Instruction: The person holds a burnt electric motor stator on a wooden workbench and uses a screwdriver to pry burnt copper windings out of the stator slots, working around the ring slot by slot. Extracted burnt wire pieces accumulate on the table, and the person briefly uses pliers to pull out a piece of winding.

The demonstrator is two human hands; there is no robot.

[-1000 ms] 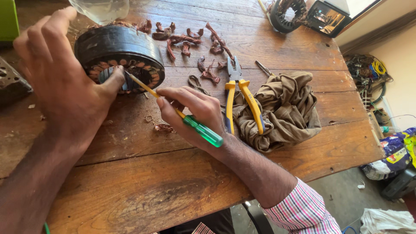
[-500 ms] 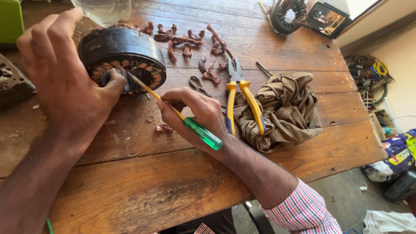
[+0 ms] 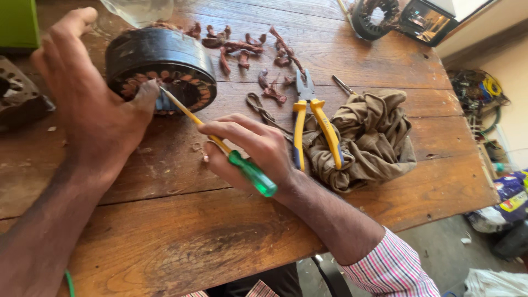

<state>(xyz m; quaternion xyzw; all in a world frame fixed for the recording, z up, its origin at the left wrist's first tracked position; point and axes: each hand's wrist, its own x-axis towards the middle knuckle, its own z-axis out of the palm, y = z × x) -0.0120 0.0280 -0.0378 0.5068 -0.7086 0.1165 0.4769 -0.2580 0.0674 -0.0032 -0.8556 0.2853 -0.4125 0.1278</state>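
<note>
A black round motor stator with copper windings lies on the wooden table. My left hand rests against its left side, thumb pressed on the winding face, fingers spread. My right hand grips a screwdriver with a green see-through handle and yellow shaft. The shaft's tip points into the windings beside my left thumb.
Yellow-handled pliers lie on a crumpled brown cloth. Several cut copper wire bits are scattered behind the stator. A second stator and a dark box sit at the far right corner. A metal part lies at the left edge.
The view has shifted slightly. My left thumb and the screwdriver tip stay at the windings, with the hand's fingers lifting a little.
</note>
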